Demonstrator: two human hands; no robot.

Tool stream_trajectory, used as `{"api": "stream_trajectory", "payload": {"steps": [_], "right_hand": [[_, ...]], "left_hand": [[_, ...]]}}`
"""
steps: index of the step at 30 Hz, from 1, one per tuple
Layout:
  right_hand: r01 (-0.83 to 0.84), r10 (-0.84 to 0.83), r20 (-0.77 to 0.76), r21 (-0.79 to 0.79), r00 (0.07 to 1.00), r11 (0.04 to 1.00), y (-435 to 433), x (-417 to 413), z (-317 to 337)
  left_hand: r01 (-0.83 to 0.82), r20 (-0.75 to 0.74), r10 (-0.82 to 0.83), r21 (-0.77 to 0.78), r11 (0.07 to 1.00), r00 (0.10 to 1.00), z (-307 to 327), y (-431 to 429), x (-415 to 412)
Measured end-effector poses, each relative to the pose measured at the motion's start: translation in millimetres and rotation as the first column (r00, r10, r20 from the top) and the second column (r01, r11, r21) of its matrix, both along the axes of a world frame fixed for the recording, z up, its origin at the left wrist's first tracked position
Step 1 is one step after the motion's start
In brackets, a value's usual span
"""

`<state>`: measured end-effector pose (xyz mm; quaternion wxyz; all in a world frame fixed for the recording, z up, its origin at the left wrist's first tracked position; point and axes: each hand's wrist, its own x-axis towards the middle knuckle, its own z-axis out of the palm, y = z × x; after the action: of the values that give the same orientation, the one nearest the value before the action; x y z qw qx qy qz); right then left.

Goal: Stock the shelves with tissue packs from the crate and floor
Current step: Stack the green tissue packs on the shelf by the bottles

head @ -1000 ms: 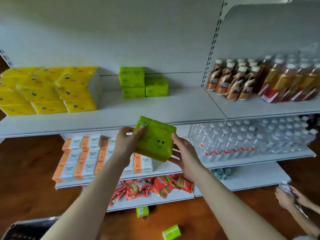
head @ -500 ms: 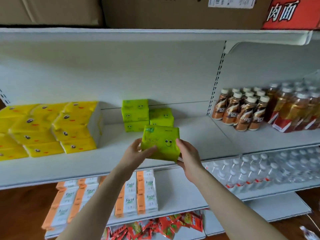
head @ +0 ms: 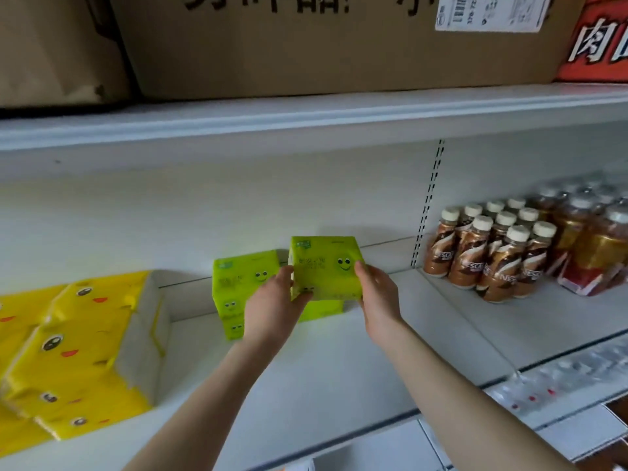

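Note:
A green tissue pack (head: 324, 266) with a smiley face is held between both hands at the back of the white shelf (head: 339, 362). My left hand (head: 275, 309) grips its left side and my right hand (head: 377, 297) grips its right side. The pack sits on top of a lower green pack (head: 323, 311), which is mostly hidden. Just to its left stands a stack of green packs (head: 238, 287), partly hidden by my left hand.
Yellow tissue packs (head: 68, 351) with duck faces fill the shelf's left end. Brown coffee bottles (head: 489, 256) and wrapped drink bottles (head: 598, 246) stand in the right bay. Cardboard boxes (head: 306, 42) sit on the top shelf. Water bottles (head: 560, 379) lie on the shelf below.
Both hands carried the green pack up and forward, from in front of the shelf edge to the back of the shelf, onto the lower green pack. The view rose.

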<state>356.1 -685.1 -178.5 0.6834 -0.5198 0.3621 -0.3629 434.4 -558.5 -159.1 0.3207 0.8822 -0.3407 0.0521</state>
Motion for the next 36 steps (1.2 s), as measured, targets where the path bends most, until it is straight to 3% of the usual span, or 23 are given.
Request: {"api": "stream_trajectory", "payload": {"steps": [4, 7, 10, 16, 20, 24, 30, 36], "right_hand": [[-0.006, 0.006, -0.005, 0.02, 1.0, 1.0, -12.9, 21.3, 4.1], [-0.001, 0.001, -0.006, 0.054, 1.0, 0.999, -17.3, 29.2, -0.3], [-0.014, 0.015, -0.057, 0.021, 0.998, 1.0, -19.6, 32.7, -7.5], [-0.182, 0.166, -0.161, -0.092, 0.973, 0.979, -17.1, 30.0, -15.7], [-0.182, 0.166, -0.186, -0.073, 0.968, 0.981, -13.6, 29.8, -16.2], [-0.216, 0.199, -0.225, -0.05, 0.954, 0.975, -8.7, 34.5, -13.7], [-0.056, 0.069, -0.22, 0.064, 0.973, 0.996, -7.8, 33.0, -25.2], [-0.064, 0.093, -0.227, 0.131, 0.97, 0.989, -7.9, 38.6, -30.6]], "left_hand": [[-0.018, 0.134, 0.002, 0.114, 0.993, 0.991, 0.4, -14.5, 15.1], [-0.063, 0.336, -0.007, 0.198, 0.978, 0.942, -1.1, -18.5, 22.5], [-0.082, 0.44, -0.038, 0.252, 0.964, 0.897, -4.0, -20.5, 28.6], [-0.118, 0.479, -0.051, 0.317, 0.941, 0.876, -14.5, -16.5, 37.3], [-0.085, 0.538, -0.15, 0.387, 0.918, 0.829, -27.5, -15.4, 43.7], [-0.071, 0.508, -0.175, 0.429, 0.901, 0.843, -37.2, -16.0, 49.9], [-0.068, 0.527, -0.162, 0.39, 0.919, 0.834, -42.2, -18.1, 52.5], [-0.072, 0.511, -0.152, 0.392, 0.917, 0.846, -42.4, -20.5, 51.9]]}}
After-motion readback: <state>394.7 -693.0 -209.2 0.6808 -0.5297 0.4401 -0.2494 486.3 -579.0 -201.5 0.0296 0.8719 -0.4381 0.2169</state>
